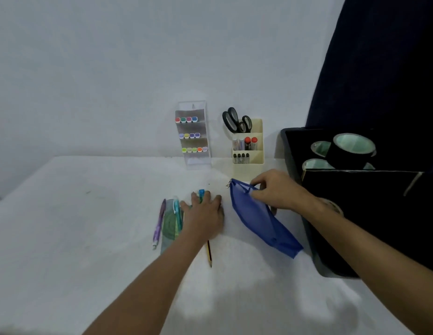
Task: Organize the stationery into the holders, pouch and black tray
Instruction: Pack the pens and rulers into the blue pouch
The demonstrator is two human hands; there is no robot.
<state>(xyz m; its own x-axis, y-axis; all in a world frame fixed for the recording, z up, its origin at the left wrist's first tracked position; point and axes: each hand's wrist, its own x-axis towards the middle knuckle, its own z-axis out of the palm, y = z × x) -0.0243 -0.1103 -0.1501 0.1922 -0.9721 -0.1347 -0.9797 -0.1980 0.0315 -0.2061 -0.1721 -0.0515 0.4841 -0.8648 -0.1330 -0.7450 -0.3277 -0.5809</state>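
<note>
My right hand [277,189] pinches the top edge of the blue pouch [259,221], which lies open on the white table. My left hand [203,211] rests palm down over a blue-capped pen [201,192] and a yellow-black pencil [209,255], fingers spread. To its left lie a teal pen [177,210], a green ruler [169,226] and a purple pen [159,223]. The black tray [314,238] stands at the right with rolls of tape [351,151] in it.
A clear tiered holder [193,134] with coloured markers and a cream holder [249,146] with scissors [236,120], pens and small tubes stand at the table's back edge by the wall. A dark curtain [380,56] hangs at the right.
</note>
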